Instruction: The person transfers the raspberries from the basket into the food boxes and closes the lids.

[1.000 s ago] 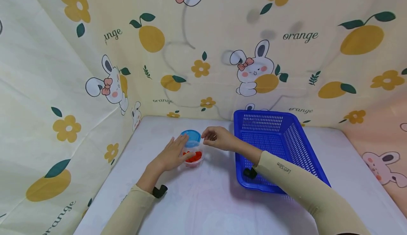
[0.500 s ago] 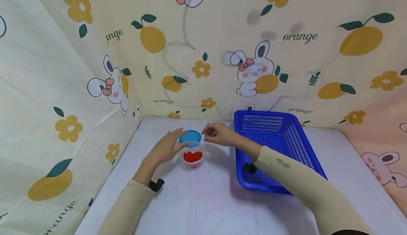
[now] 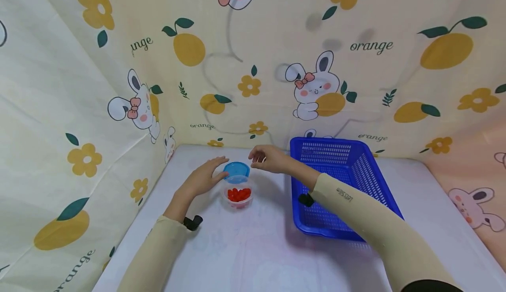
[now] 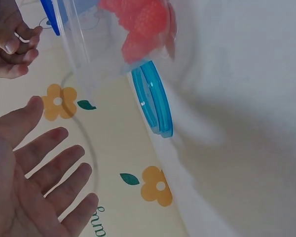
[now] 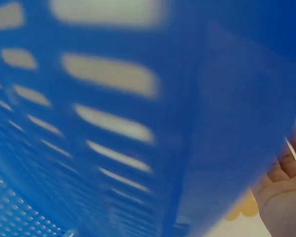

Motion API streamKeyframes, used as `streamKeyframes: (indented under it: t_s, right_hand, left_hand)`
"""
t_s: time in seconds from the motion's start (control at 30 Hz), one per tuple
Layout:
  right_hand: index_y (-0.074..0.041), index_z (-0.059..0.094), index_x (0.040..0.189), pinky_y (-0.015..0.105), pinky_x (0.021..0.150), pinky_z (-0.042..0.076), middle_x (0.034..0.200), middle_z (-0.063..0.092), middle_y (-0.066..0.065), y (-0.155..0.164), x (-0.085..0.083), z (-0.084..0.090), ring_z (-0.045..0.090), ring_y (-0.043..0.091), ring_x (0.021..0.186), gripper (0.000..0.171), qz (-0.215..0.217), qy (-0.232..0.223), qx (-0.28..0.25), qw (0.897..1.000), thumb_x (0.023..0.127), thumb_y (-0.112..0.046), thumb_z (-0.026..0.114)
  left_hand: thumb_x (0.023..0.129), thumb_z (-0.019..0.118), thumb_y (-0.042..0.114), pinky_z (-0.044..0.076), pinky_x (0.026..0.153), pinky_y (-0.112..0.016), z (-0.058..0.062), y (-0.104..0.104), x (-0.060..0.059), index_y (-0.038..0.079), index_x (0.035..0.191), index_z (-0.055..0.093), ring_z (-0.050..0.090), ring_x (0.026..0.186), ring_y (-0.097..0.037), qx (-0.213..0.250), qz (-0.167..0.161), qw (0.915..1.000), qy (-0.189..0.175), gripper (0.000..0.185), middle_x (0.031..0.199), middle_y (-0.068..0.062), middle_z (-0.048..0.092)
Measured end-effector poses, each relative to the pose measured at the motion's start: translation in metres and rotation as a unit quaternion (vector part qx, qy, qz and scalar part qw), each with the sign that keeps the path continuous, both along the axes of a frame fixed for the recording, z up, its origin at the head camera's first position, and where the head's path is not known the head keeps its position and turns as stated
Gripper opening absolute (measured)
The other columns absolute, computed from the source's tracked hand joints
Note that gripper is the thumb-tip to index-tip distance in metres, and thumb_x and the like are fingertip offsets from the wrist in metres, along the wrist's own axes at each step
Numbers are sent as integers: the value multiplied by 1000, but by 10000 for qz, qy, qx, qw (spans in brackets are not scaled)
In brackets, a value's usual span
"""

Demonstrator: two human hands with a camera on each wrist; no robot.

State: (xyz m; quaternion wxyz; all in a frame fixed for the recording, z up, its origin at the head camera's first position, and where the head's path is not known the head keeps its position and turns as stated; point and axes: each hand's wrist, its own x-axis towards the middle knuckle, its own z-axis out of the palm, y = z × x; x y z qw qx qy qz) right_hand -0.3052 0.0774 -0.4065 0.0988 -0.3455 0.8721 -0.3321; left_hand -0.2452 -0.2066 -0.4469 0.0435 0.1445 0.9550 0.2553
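Observation:
A clear round tub (image 3: pixel 238 204) holds several red raspberry-like pieces (image 4: pixel 144 20); it stands on the white table. Just behind it lies a round blue lid (image 3: pixel 236 169), whose ridged rim shows in the left wrist view. My left hand (image 3: pixel 201 177) hovers left of the lid with fingers spread and nothing in them. To the lid's right, my right hand (image 3: pixel 269 159) hangs in the air, fingers loosely curled and empty. The right wrist view shows only part of that hand (image 5: pixel 286 195), beyond the blue plastic.
A blue perforated basket (image 3: pixel 298 186) stands on the right of the table, under my right forearm. Its slotted wall fills most of the right wrist view. A cloth (image 3: pixel 221 77) printed with rabbits and oranges hangs behind and at the sides.
My left hand has drawn back left from over the tub and lid, uncovering both. My right hand has shifted slightly back toward the rear cloth. Tub, lid and basket stay put.

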Motion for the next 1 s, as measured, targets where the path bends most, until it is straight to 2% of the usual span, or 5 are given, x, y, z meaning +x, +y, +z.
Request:
streamKeyframes:
  t_s: [0.37, 0.7, 1.0]
  right_hand:
    - [-7, 72, 121, 30, 87, 63, 106, 75, 6, -3, -8, 17, 71, 21, 99, 22, -136, -69, 39, 9999, 101, -14, 77]
    - [-8, 73, 123, 30, 86, 63, 107, 75, 6, -7, -17, 22, 71, 22, 102, 25, -261, -146, 76, 9995, 101, -17, 78]
    - [-7, 73, 122, 32, 91, 63, 109, 75, 8, -15, -22, 24, 71, 24, 102, 25, -479, -190, -25, 9987, 100, -16, 78]
  left_hand:
    - [106, 70, 35, 34, 124, -65, -4, -2, -19, 22, 163, 48, 34, 159, -39, 82, -14, 9996, -283, 64, 170, -12, 43]
    - [104, 74, 28, 31, 126, -65, -9, -5, -31, 17, 164, 45, 33, 159, -41, 164, -172, 9985, -491, 68, 169, -15, 42]
    - [100, 79, 28, 30, 126, -64, -17, -7, -39, 17, 164, 46, 33, 159, -41, 237, -124, 9971, -713, 73, 169, -15, 42]
